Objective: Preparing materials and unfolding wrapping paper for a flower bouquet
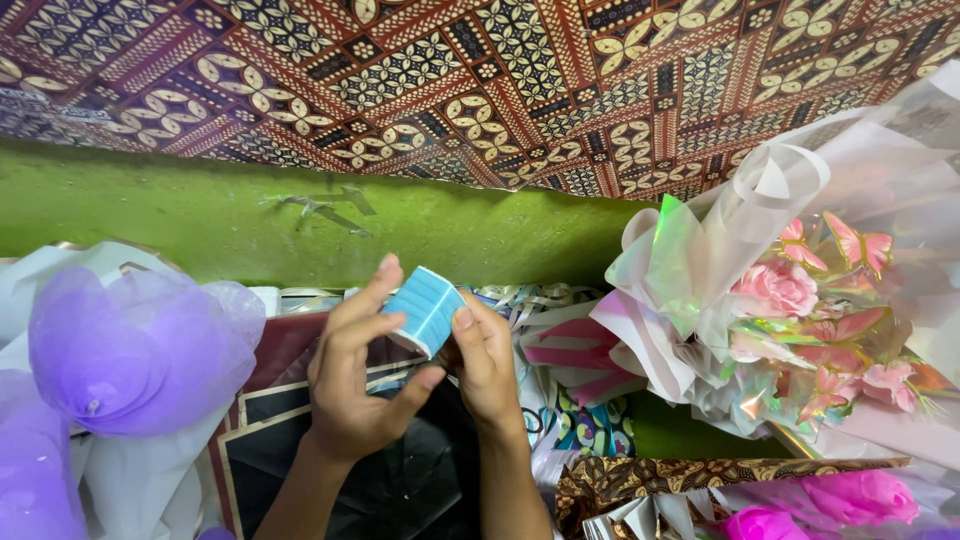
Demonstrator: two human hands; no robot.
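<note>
2 hands met at the middle of the frame around 1 light-blue ribbon roll (426, 308). The left hand (357, 385) pinched the roll's left side between thumb and fingers, while the right hand (487, 366) closed on its lower right edge, thumb pressed against the rim. Judging by that thumb, the step in hand looked like finding or picking loose the ribbon's free end; the next move would call for a fine fingertip grip while the other hand kept the roll steady. Below lay dark wrapping sheets (395, 470) and curled ribbon scraps (530, 297) on a green surface (170, 215). Purple tulle (135, 350) filled the lower left, a wrapped pink bouquet (800, 310) the right, and patterned batik cloth (480, 80) hung across the top.
</note>
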